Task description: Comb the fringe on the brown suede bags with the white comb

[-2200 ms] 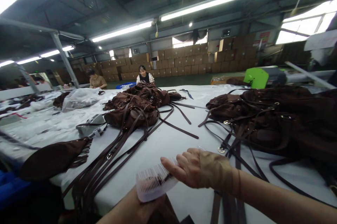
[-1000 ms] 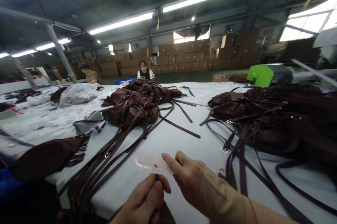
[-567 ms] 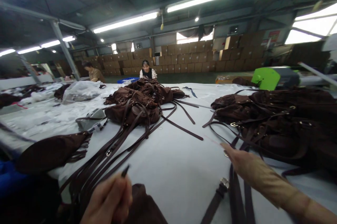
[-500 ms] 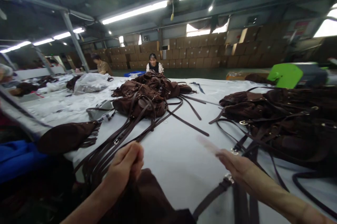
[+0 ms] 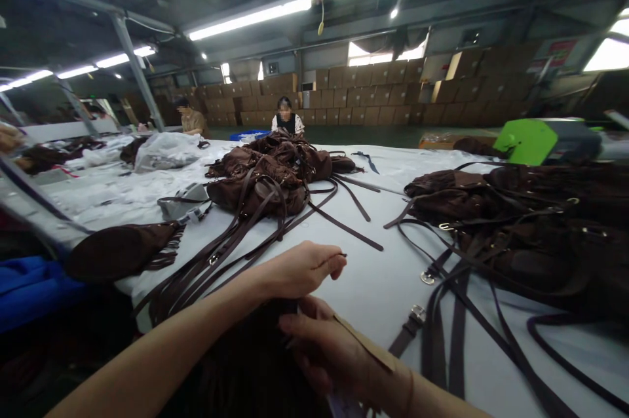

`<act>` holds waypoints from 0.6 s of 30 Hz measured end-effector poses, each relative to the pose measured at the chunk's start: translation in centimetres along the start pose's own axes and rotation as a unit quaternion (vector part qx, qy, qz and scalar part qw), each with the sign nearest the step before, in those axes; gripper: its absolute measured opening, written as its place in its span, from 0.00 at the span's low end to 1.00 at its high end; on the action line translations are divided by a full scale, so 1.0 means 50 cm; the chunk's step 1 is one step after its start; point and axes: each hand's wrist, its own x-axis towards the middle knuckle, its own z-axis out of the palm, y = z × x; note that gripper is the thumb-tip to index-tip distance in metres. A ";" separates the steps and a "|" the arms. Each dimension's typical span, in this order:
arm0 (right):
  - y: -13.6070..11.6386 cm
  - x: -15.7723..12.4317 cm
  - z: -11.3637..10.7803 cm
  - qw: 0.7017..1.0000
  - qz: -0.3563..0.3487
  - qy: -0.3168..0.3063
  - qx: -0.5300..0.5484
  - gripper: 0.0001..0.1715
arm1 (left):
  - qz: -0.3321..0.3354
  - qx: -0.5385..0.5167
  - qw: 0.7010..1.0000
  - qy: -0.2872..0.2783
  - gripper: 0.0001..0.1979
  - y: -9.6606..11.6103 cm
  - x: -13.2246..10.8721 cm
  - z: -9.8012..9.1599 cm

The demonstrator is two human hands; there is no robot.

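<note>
My left hand [image 5: 307,268] is closed, its fingers curled together above the white tabletop. A small dark tip shows at its fingers; what it belongs to I cannot make out. Just below and to the right, my right hand [image 5: 339,346] has thumb and fingers closed on a dark brown bag [image 5: 255,352] close to my body. Most of that bag lies in shadow and behind my left forearm. A flat tan strip [image 5: 366,342] lies along the back of my right hand. Something pale, partly hidden, shows beneath that hand.
A heap of brown bags [image 5: 275,175] with long straps lies ahead on the white table [image 5: 344,287]. More brown bags [image 5: 521,241] with buckled straps [image 5: 417,316] are at right. One fringed bag [image 5: 122,251] sits at left. A person [image 5: 286,120] is across the table.
My left hand has moved right, across the front of the bag. My right hand has swung in from the right and down, and now closes on the bag below the left hand.
</note>
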 end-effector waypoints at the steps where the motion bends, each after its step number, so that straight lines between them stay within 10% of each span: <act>1: 0.003 -0.001 0.003 1.000 0.006 0.001 0.026 0.24 | 0.001 0.029 1.000 -0.009 0.17 -0.004 0.006 -0.005; 6: 0.018 -0.017 -0.019 0.988 0.038 -0.025 0.149 0.15 | -0.032 0.050 0.992 0.112 0.14 -0.022 -0.008 -0.044; 10: 0.020 -0.030 -0.046 0.976 0.050 -0.039 0.209 0.25 | -0.082 -0.216 0.929 0.287 0.32 -0.048 -0.071 -0.022; 14: -0.010 -0.040 -0.054 0.969 -0.037 -0.014 0.244 0.17 | -0.092 -0.507 0.853 0.087 0.51 -0.069 -0.128 0.062; 18: -0.041 -0.047 -0.049 0.969 -0.097 -0.030 0.224 0.23 | -0.056 -0.433 0.900 -0.011 0.54 -0.052 -0.132 0.114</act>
